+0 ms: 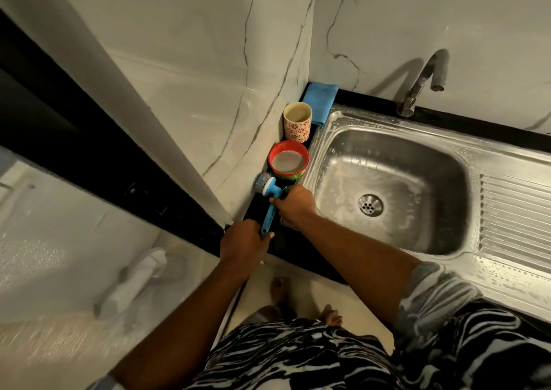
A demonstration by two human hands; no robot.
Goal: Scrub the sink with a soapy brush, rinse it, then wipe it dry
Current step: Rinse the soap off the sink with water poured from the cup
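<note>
Fingers of left hand and right hand grip one brush.

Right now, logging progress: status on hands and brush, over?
Left hand holds handle end of blue plastic scrub brush; right hand holds nearer its head. Stainless steel sink soapy, unrinsed. Red bowl beside brush head.

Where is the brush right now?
Head view, left of the sink: the brush is held over the black counter, bristles beside the red bowl, left hand gripping the handle's end and right hand pinching it near the head.
</note>
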